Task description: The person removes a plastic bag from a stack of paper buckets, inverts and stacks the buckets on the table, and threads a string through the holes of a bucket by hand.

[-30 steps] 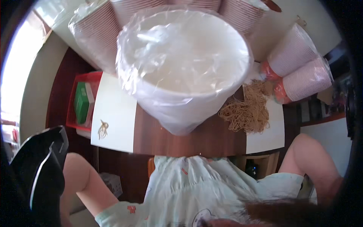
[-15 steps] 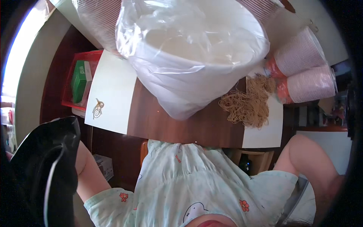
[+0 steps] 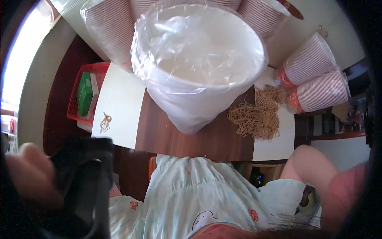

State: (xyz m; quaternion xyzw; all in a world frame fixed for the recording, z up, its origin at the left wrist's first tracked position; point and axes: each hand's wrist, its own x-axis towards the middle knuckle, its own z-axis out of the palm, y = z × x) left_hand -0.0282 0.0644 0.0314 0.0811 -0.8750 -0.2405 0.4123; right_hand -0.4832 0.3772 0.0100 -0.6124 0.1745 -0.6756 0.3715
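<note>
My left hand [image 3: 34, 171] is raised at the left edge, smeared by motion, beside a shiny black object [image 3: 85, 179] close to the camera. What the black object is, and whether the fingers grip it, I cannot make out. At the right edge my right arm is bent upward. My right hand [image 3: 350, 185] is only a blurred patch there, its fingers hidden. Neither hand touches the large white tapered container [image 3: 187, 103], wrapped in clear plastic, at the middle of the brown and white table [image 3: 159, 135].
Loose tan string [image 3: 258, 115] lies heaped right of the container; a small string bundle [image 3: 105, 122] lies left. Plastic-wrapped stacks of ridged cups or bowls [image 3: 109, 34] line the back, with more stacks [image 3: 322, 93] at right. A red basket [image 3: 73, 105] holds a green box [image 3: 84, 93].
The black object has moved right, and my left hand now shows beside it. My right hand shows more at the right edge. The view has shifted, revealing more cup stacks behind.
</note>
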